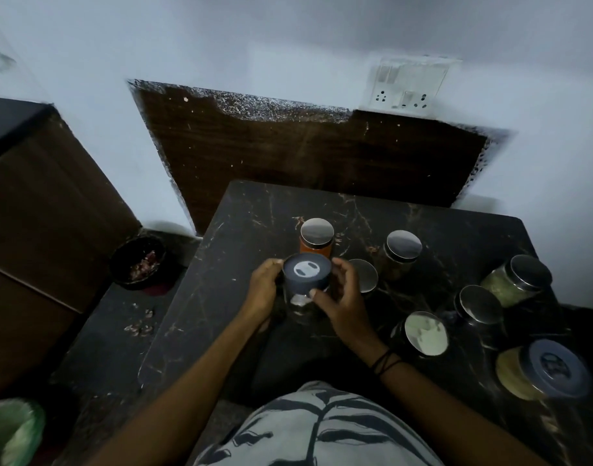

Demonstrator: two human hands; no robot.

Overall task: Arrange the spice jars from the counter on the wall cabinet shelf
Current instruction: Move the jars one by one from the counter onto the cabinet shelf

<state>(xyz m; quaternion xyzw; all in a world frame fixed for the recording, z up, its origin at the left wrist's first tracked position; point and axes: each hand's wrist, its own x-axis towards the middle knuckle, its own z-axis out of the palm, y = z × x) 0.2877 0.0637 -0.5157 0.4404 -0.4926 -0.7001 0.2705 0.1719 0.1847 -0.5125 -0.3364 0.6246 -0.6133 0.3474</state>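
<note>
Both hands grasp one clear glass jar with a dark lid [306,275] near the middle of the dark marbled bench [241,216]. The left hand [263,290] wraps its left side and the right hand [342,297] its right, the right thumb pressed on the lid's near rim. The lid carries a pale round emblem with two slots; no writing on it can be read. The jar looks almost empty; whether it rests on the bench or is lifted just off it I cannot tell.

Just behind it, toward the far edge, stands an orange-filled jar [317,238] with a steel lid. A second steel lid [365,275] shows partly behind the right hand. Farther right stands another steel-lidded jar [401,252]. Near the right edge a jar of green spice [515,282] leans, with a dark steel-lidded jar [478,306] beside it and a jar with a pale reflecting lid [424,332] nearer the front. At the front right corner sits a jar of yellow powder [543,373] with a blue-grey embossed lid, its marking too blurred to read.

A switch and socket plate [411,84] is on the wall beyond the bench.
</note>
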